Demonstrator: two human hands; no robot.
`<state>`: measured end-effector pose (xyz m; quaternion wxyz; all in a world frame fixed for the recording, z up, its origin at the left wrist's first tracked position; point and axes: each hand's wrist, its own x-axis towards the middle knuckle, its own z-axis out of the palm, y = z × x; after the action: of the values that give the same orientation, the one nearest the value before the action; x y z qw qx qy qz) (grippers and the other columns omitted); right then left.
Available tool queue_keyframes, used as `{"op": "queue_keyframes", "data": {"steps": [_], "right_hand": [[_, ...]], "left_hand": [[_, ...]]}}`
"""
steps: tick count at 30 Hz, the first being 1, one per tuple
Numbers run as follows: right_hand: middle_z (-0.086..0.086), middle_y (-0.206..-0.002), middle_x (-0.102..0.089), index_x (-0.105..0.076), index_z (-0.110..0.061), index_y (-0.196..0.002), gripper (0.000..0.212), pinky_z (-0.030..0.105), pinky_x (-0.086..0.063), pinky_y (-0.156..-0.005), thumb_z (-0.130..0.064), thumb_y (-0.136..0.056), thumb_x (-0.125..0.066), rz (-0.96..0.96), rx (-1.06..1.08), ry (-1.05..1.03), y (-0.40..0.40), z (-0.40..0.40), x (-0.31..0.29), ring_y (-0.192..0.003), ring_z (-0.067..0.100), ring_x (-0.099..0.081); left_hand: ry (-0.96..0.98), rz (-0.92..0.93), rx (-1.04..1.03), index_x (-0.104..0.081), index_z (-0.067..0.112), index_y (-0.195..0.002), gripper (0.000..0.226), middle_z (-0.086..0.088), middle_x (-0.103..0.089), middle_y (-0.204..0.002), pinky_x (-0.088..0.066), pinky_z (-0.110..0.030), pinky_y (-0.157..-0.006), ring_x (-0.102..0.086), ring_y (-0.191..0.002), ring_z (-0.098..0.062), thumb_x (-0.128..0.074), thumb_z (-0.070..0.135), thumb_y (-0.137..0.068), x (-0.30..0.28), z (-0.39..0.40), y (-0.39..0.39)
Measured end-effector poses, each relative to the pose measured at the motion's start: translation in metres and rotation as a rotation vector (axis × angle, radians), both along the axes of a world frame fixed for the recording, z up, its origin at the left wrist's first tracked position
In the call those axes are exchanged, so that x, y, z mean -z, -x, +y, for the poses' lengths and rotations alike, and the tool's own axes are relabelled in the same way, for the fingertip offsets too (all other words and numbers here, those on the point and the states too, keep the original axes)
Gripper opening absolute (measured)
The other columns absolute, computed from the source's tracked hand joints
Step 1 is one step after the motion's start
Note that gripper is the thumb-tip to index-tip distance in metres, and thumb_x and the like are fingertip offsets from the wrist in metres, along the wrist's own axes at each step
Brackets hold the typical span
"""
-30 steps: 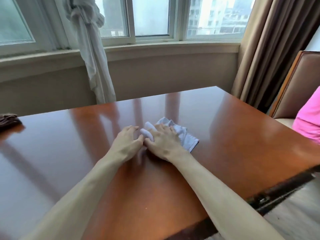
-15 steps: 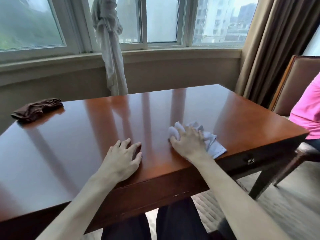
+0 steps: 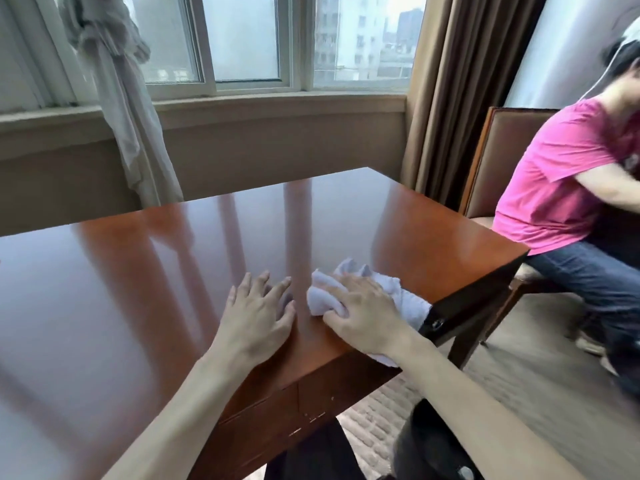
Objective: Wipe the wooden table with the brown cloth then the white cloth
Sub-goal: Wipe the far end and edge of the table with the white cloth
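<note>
Wiping with the white cloth (image 3: 363, 289), bunched under the right hand (image 3: 367, 315) whose grip curls over it at the counter (image 3: 173, 271) near-right corner; left hand (image 3: 258, 315) flat, fingers apart; brown-cloth pass presumably done, that cloth out of view.

Glossy, smooth wooden table (image 3: 346, 220), soft white cloth (image 3: 325, 292), possibly terry

Windows (image 3: 242, 36) at 12 o'clock, brown curtain (image 3: 446, 91) at 2, padded chair (image 3: 498, 157) at 3, carpet (image 3: 540, 382) at 5
</note>
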<state>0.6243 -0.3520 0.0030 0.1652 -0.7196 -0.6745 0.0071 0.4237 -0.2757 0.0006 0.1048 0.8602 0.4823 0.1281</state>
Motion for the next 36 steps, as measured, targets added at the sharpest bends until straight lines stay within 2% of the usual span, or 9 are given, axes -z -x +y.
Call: {"op": "queue_keyframes", "data": {"steps": [2,5,8,11,14,18,21,32,36], "right_hand": [[-0.011,-0.156,-0.044,-0.04,-0.046,-0.151,0.058,0.038,-0.015,-0.118,-0.051,-0.094,-0.046,0.017,0.079,0.026,-0.042,0.022,-0.004,-0.145,0.021,-0.033],[0.006,-0.14,-0.059,-0.059,-0.031,-0.134,0.048,0.054,-0.03,-0.113,-0.048,-0.092,-0.044,0.027,0.536,-0.009,-0.074,0.063,-0.002,-0.13,0.036,-0.05],[0.001,-0.125,-0.065,-0.067,-0.029,-0.115,0.036,0.056,-0.048,-0.096,-0.042,-0.086,-0.05,-0.04,0.129,-0.147,-0.018,0.096,0.013,-0.109,0.039,-0.063],[-0.008,-0.146,-0.056,-0.049,-0.043,-0.144,0.057,0.046,-0.038,-0.111,-0.05,-0.088,-0.047,0.011,-0.234,0.025,-0.001,0.119,0.004,-0.132,0.025,-0.051],[0.004,-0.135,-0.061,-0.053,-0.032,-0.138,0.057,0.048,-0.036,-0.11,-0.052,-0.086,-0.038,-0.002,0.138,-0.005,-0.018,0.155,0.001,-0.129,0.033,-0.052],[-0.006,-0.143,-0.056,-0.046,-0.04,-0.144,0.066,0.048,-0.028,-0.117,-0.057,-0.081,-0.033,0.041,-0.162,0.039,0.008,0.188,0.009,-0.137,0.023,-0.044],[-0.005,-0.142,-0.058,-0.045,-0.044,-0.146,0.072,0.046,-0.032,-0.113,-0.062,-0.079,-0.024,0.087,-0.074,0.001,-0.013,0.233,0.004,-0.133,0.024,-0.048],[0.01,-0.146,-0.052,-0.041,-0.033,-0.148,0.065,0.055,-0.023,-0.117,-0.058,-0.09,-0.027,0.023,0.028,0.116,-0.006,0.412,0.004,-0.139,0.032,-0.039],[0.005,-0.146,-0.05,-0.04,-0.032,-0.143,0.059,0.056,-0.019,-0.118,-0.054,-0.091,-0.026,0.037,-0.187,0.113,0.066,0.388,0.008,-0.139,0.029,-0.038]], "left_hand": [[0.016,0.023,-0.005,-0.026,0.045,-0.155,0.056,-0.001,-0.017,-0.166,-0.006,-0.049,-0.125,-0.005,-0.154,-0.028,-0.032,0.057,-0.1,0.002,0.01,-0.013],[0.0,0.12,-0.005,-0.028,0.047,-0.153,0.059,0.001,-0.026,-0.163,-0.015,-0.048,-0.123,-0.018,-0.151,-0.029,-0.029,0.063,-0.096,0.004,0.017,-0.019],[-0.081,0.103,-0.004,-0.049,0.042,-0.141,0.06,0.003,-0.056,-0.139,-0.039,-0.041,-0.107,-0.052,-0.124,-0.027,-0.033,0.06,-0.086,-0.009,0.038,-0.016],[-0.089,0.032,-0.072,-0.059,0.031,-0.132,0.055,-0.001,-0.061,-0.124,-0.044,-0.039,-0.097,-0.056,-0.114,-0.028,-0.044,0.054,-0.084,-0.02,0.078,-0.007],[-0.086,0.054,-0.142,-0.054,0.031,-0.139,0.059,-0.007,-0.051,-0.143,-0.035,-0.046,-0.113,-0.044,-0.134,-0.029,-0.04,0.057,-0.088,-0.013,0.117,0.005],[-0.03,0.154,-0.229,-0.023,0.045,-0.155,0.064,-0.011,-0.022,-0.163,-0.012,-0.052,-0.122,-0.012,-0.152,-0.032,-0.029,0.067,-0.095,-0.003,0.17,0.024],[0.032,0.167,-0.233,-0.013,0.049,-0.155,0.069,-0.011,-0.011,-0.166,-0.005,-0.053,-0.123,-0.003,-0.154,-0.031,-0.017,0.073,-0.091,0.005,0.19,0.028],[-0.016,0.097,-0.263,-0.011,0.052,-0.154,0.076,-0.001,-0.007,-0.167,0.003,-0.046,-0.124,0.003,-0.154,-0.023,-0.009,0.076,-0.082,0.022,0.199,0.026],[0.069,-0.042,-0.234,-0.041,0.047,-0.145,0.067,0.002,-0.028,-0.161,-0.01,-0.041,-0.124,-0.014,-0.152,-0.021,-0.026,0.07,-0.084,0.01,0.201,0.032]]}}
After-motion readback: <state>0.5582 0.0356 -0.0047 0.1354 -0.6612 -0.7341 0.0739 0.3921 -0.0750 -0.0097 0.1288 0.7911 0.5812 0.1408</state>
